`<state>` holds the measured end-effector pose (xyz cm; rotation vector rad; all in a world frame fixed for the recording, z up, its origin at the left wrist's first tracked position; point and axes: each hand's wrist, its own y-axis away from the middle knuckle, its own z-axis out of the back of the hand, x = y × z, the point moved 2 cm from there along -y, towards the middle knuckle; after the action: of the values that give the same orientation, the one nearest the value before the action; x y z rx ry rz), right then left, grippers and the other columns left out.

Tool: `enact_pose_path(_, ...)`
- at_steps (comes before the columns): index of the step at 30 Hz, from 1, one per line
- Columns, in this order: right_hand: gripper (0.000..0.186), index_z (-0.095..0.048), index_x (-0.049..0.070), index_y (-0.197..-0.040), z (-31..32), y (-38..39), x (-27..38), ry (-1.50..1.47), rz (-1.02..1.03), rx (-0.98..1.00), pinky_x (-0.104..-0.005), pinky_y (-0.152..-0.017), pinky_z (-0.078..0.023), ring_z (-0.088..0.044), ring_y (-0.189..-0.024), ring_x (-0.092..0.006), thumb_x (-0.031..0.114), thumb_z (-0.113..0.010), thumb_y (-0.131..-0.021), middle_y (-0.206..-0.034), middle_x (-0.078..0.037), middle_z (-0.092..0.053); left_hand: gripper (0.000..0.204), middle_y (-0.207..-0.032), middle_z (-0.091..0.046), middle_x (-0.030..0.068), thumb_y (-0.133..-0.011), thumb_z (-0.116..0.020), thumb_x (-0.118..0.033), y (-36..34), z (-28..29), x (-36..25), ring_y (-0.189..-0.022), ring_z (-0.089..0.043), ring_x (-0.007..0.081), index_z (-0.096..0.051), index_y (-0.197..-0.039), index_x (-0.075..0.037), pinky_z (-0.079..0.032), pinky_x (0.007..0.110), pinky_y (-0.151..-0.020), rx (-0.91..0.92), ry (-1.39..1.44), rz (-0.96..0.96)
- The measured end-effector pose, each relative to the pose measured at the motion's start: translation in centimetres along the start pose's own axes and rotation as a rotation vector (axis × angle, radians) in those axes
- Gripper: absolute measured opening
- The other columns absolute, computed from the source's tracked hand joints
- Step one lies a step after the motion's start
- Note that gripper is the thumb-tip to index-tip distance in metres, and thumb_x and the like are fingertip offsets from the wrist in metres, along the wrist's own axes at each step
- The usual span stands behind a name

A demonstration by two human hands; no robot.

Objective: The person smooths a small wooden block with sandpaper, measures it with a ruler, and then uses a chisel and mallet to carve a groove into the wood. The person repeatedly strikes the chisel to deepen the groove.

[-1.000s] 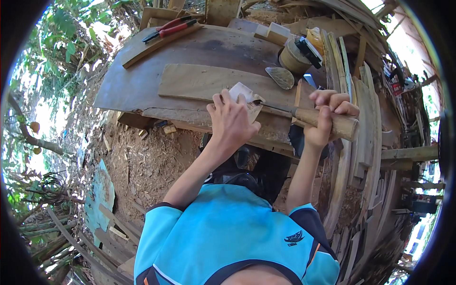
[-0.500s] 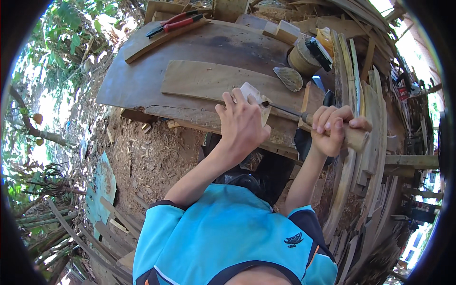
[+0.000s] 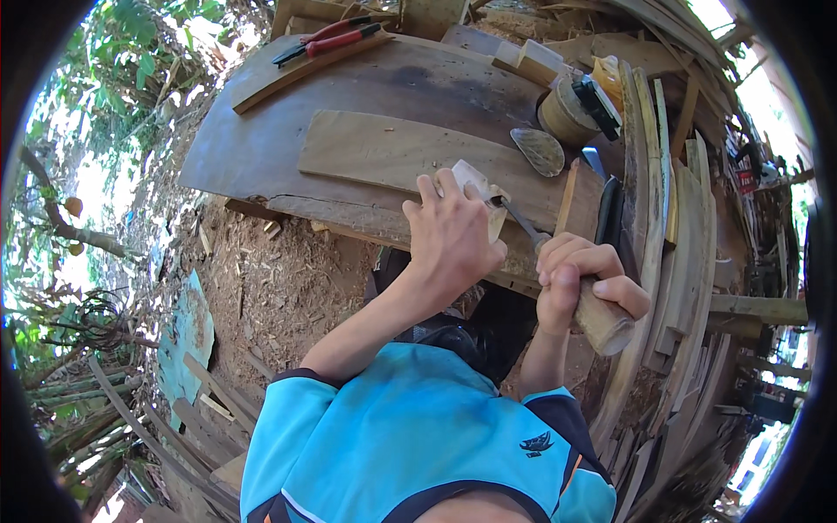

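My left hand (image 3: 452,231) is closed over a pale carved wood block (image 3: 471,176), pressing it at the near edge of a plank (image 3: 366,152). The block has a hollow in its right end. In my right hand (image 3: 586,277) is a chisel (image 3: 603,328), its thick wooden handle wrapped by the fingers. The thin dark shaft slants up and left, and its tip meets the hollow; the cutting edge itself is hidden there. My left palm conceals the near part of the block.
Red-handled pliers (image 3: 336,37) lie on a wood strip (image 3: 261,90) at the worktable's far left. A flat oval piece (image 3: 537,152) and a round wooden container (image 3: 568,112) are right of the plank. Long boards (image 3: 649,174) line the right side. Shavings litter the ground (image 3: 270,270).
My right hand has moved left, closer to the block. The chisel has swung to a steeper slant, its handle end now nearer to me. My left hand has barely shifted.
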<state>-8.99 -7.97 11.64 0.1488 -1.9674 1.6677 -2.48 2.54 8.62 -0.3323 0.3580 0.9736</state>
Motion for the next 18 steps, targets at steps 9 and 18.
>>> enact_pose_path(9, 0.02, -0.041, 0.007, -0.08, 0.4, -6.3, -5.5, -0.021, -0.476, -0.269, -0.0228, -0.041, -0.033, -0.04, -0.043, -0.0086, -0.002, -0.056, -0.072, -0.06, -0.002, -0.046, 0.061, -0.105, -0.041, 0.0191, -0.054, -0.069, -0.027, 0.8, -0.9, 1.2, -0.095, -0.04, 0.0356, -0.055, -0.107, 0.001, -0.04, 0.045, -0.072, 0.052, 0.039, 0.039)
enact_pose_path(18, 0.021, -0.04, 0.011, -0.07, 12.6, -1.5, -13.5, -0.03, -0.819, -0.929, -0.0236, -0.041, -0.031, -0.038, -0.046, -0.0072, 0.002, -0.057, -0.078, -0.057, 0.001, -0.039, 0.066, -0.12, -0.037, 0.0192, -0.054, -0.07, -0.026, 1.0, -1.9, 3.6, -0.105, -0.037, 0.0347, -0.054, -0.114, -0.006, -0.032, 0.041, -0.088, -0.031, 0.104, -0.094)
